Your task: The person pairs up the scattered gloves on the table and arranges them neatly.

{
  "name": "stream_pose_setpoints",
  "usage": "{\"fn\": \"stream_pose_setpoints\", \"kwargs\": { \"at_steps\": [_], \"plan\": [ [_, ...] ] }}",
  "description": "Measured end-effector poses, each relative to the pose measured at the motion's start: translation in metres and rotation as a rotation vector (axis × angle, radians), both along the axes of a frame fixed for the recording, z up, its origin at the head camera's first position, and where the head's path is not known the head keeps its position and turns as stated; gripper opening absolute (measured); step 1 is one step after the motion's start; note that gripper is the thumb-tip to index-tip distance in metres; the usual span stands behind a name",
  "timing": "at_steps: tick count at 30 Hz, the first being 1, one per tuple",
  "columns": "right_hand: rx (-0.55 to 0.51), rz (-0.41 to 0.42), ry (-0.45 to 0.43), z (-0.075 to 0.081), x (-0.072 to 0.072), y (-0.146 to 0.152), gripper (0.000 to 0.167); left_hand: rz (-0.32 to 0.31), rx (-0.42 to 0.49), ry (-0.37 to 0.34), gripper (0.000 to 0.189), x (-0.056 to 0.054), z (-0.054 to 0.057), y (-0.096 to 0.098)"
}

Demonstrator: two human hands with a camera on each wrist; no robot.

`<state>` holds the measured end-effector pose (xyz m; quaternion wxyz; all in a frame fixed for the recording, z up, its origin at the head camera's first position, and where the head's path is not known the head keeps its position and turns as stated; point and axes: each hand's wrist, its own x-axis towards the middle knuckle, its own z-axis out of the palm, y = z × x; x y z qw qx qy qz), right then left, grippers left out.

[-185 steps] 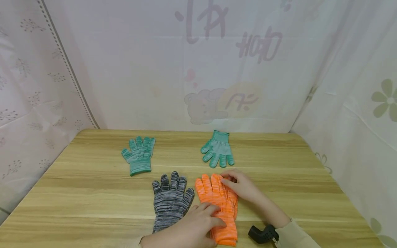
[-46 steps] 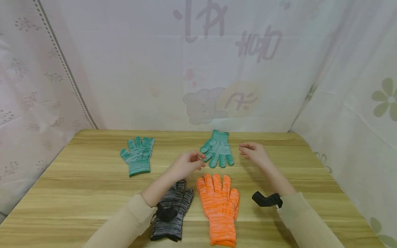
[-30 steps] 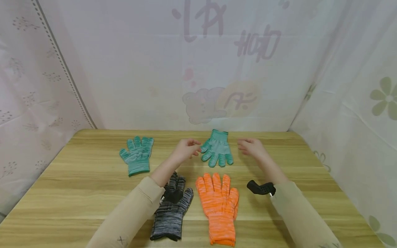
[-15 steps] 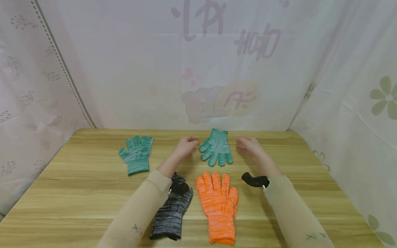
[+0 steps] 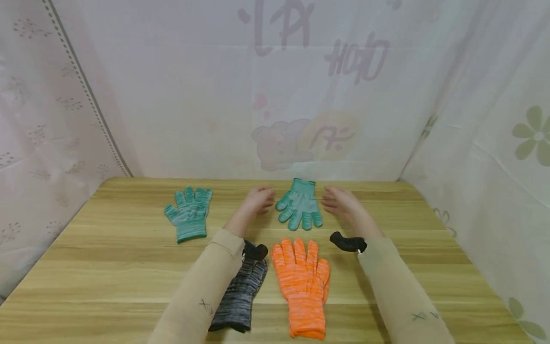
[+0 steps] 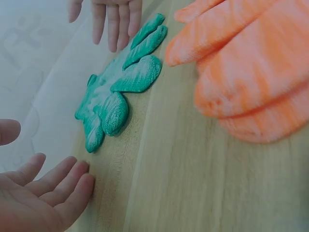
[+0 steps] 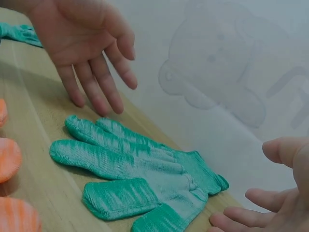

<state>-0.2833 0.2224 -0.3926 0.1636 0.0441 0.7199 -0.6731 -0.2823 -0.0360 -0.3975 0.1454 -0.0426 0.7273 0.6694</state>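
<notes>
A green knit glove (image 5: pixel 301 205) lies flat at the back of the table, its cuff toward the rear curtain and its fingers toward the front. My left hand (image 5: pixel 259 199) is just left of it, and my right hand (image 5: pixel 341 200) is just right of it. Both wrist views show the fingers (image 6: pixel 63 183) extended and apart from the glove, with nothing in either palm. In front of it lie orange gloves (image 5: pixel 302 286), one stacked over another. Beside them is a grey-black glove (image 5: pixel 240 296), partly hidden by my left sleeve.
A second green glove (image 5: pixel 190 215) lies at the back left with its fingers pointing away. The wooden table (image 5: pixel 107 267) is bounded by a curtain (image 5: pixel 193 95) at the rear and both sides. A black wrist device (image 5: pixel 348 242) projects from the right cuff.
Both hands were on the orange gloves 6.2 s ago, left them lying aligned, and moved back to either side of the right green glove. Over the last second the fingers spread; the gloves stayed put.
</notes>
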Motion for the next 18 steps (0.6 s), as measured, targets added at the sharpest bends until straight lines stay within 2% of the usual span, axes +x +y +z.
{"fn": "stream_pose_setpoints", "kwargs": {
  "at_steps": [6,18],
  "plan": [
    [-0.075,0.022,-0.025,-0.0015,-0.0049,0.0001,0.061,0.007,0.090,-0.057,0.051,-0.0049,-0.0010,-0.0015],
    [-0.174,0.037,-0.083,-0.0043,-0.0105,0.0041,0.064,-0.017,0.154,-0.107,0.051,-0.0090,0.0000,0.0025]
  ]
}}
